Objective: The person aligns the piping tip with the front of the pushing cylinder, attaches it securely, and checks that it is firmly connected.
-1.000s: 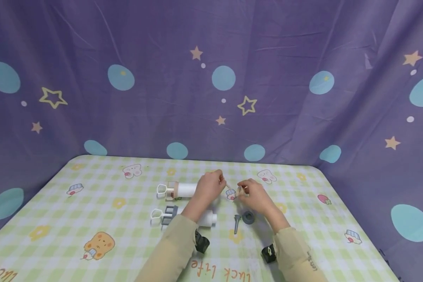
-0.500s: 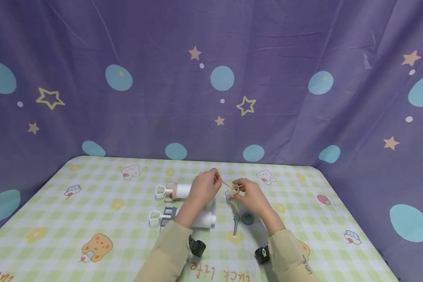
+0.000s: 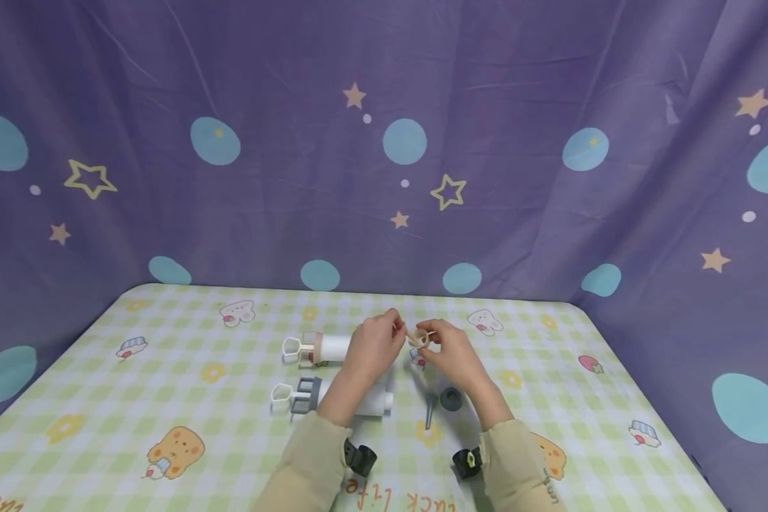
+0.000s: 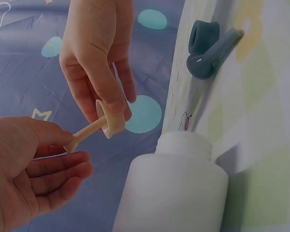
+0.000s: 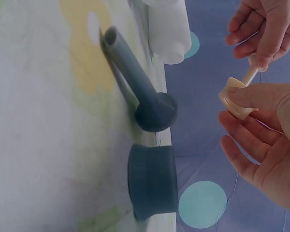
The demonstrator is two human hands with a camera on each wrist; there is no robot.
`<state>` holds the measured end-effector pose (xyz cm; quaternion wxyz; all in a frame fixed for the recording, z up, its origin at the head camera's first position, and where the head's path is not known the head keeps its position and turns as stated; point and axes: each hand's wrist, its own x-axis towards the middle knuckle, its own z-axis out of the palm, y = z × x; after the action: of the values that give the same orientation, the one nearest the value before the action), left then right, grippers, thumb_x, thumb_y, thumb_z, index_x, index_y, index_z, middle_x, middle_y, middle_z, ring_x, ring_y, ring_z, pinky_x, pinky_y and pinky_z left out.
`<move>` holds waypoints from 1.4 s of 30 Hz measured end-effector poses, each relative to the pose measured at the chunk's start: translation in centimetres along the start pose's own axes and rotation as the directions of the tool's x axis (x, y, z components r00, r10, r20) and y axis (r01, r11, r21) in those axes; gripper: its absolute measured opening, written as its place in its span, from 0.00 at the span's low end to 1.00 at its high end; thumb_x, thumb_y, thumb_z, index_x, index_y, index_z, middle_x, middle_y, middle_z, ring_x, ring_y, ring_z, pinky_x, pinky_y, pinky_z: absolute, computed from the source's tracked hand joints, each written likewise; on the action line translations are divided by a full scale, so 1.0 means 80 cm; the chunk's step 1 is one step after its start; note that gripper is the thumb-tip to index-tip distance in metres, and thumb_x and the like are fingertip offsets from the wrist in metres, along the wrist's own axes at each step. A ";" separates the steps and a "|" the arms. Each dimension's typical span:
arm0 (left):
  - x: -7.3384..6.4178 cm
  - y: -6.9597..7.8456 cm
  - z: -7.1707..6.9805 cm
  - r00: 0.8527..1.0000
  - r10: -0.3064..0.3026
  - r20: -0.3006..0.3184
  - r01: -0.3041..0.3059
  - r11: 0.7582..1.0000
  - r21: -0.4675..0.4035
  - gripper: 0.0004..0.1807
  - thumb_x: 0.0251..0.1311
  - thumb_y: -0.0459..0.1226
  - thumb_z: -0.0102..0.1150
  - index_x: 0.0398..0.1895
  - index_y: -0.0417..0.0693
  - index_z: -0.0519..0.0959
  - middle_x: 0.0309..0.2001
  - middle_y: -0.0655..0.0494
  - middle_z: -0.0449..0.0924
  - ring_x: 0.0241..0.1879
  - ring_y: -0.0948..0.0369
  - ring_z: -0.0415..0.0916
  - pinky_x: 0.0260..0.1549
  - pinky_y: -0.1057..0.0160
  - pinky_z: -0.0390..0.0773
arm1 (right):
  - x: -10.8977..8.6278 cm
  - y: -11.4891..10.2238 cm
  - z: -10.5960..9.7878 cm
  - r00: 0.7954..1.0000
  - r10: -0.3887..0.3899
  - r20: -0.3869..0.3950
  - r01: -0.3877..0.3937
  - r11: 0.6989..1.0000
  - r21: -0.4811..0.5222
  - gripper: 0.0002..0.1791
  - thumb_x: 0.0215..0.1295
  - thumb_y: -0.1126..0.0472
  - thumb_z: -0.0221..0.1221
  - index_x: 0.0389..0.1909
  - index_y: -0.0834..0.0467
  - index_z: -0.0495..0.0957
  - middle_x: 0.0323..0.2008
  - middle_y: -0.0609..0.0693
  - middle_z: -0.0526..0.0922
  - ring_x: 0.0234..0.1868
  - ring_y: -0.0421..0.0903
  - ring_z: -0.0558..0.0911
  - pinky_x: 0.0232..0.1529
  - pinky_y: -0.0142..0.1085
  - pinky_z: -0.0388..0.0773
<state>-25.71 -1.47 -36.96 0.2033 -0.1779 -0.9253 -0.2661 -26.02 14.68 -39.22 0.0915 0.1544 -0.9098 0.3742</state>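
The left hand (image 3: pixel 376 346) pinches the tube (image 4: pixel 89 129) by its flared end and the right hand (image 3: pixel 454 355) pinches the ring (image 4: pixel 117 126), the tube's tip at the ring's opening, above the counter (image 3: pixel 249 455). A skewed angle might snag the tip on the rim; fingertip-only holds might let either piece slip.

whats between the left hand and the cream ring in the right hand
In the left wrist view, a cream flared stem: the left hand pinches its wide end; the other end reaches the cream ring.

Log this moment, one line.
left hand: pinches cream tube; right hand: holds cream ring at tube's end; table: grey tube, grey ring
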 end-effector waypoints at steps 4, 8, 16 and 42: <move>0.001 0.001 -0.001 0.999 0.017 -0.029 -0.017 1.000 0.007 0.04 0.58 0.38 0.56 0.28 0.48 0.76 0.22 0.57 0.78 0.16 0.64 0.71 0.15 0.70 0.68 | 0.001 0.001 0.000 1.000 -0.010 -0.010 0.010 1.000 0.018 0.22 0.51 0.66 0.64 0.50 0.58 0.75 0.46 0.52 0.78 0.43 0.48 0.79 0.48 0.45 0.75; -0.001 0.002 -0.001 1.000 0.007 -0.027 -0.007 1.000 -0.001 0.05 0.58 0.38 0.56 0.27 0.48 0.76 0.23 0.57 0.78 0.18 0.64 0.72 0.16 0.70 0.69 | 0.000 0.000 0.001 1.000 -0.020 -0.015 0.021 0.999 0.032 0.23 0.52 0.66 0.64 0.51 0.58 0.75 0.47 0.52 0.78 0.44 0.48 0.79 0.47 0.45 0.75; -0.007 0.002 0.004 0.993 0.030 -0.113 -0.034 0.999 -0.034 0.04 0.57 0.38 0.58 0.27 0.48 0.75 0.23 0.57 0.78 0.18 0.64 0.72 0.16 0.71 0.69 | -0.005 -0.002 0.003 0.999 -0.032 -0.017 0.033 0.999 0.027 0.23 0.52 0.66 0.63 0.52 0.58 0.74 0.47 0.52 0.78 0.44 0.49 0.79 0.47 0.46 0.76; -0.014 0.007 0.014 0.988 0.115 -0.099 -0.116 0.993 0.003 0.05 0.55 0.40 0.60 0.28 0.49 0.78 0.26 0.59 0.79 0.23 0.64 0.75 0.22 0.69 0.74 | -0.007 -0.006 0.005 0.997 -0.064 -0.051 0.068 0.995 0.078 0.22 0.54 0.63 0.63 0.51 0.55 0.75 0.49 0.50 0.78 0.44 0.48 0.79 0.45 0.46 0.76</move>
<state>-24.83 -0.60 -38.11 0.2638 -0.2181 -0.9018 -0.2638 -25.37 14.21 -39.38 0.1196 0.1787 -0.8861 0.4106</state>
